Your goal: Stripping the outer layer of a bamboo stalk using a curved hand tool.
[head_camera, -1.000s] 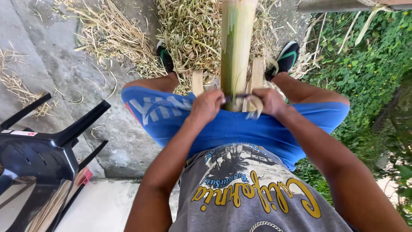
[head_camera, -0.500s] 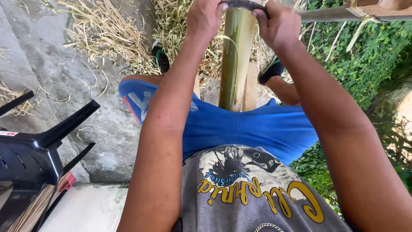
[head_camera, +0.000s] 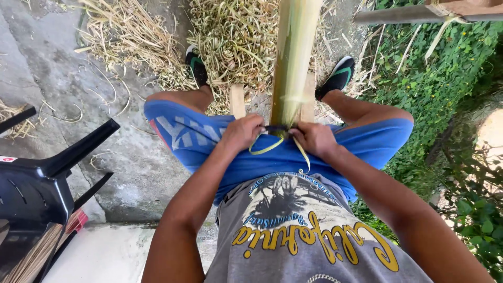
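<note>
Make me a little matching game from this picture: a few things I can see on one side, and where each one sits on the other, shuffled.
Things:
1. bamboo pole
2. black plastic chair
3. green plants
4. pile of dry shavings

Places:
A. far left edge
B. upright between the knees
C. on the ground by the feet
D. along the right side

Pairs: 1-B, 2-A, 3-D, 4-C

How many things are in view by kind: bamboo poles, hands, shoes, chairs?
Bamboo pole: 1
Hands: 2, the left hand and the right hand, both gripping a dark tool across the pole
Shoes: 2, one left, one right
Black plastic chair: 1
Total: 6, or 7 with the tool
</note>
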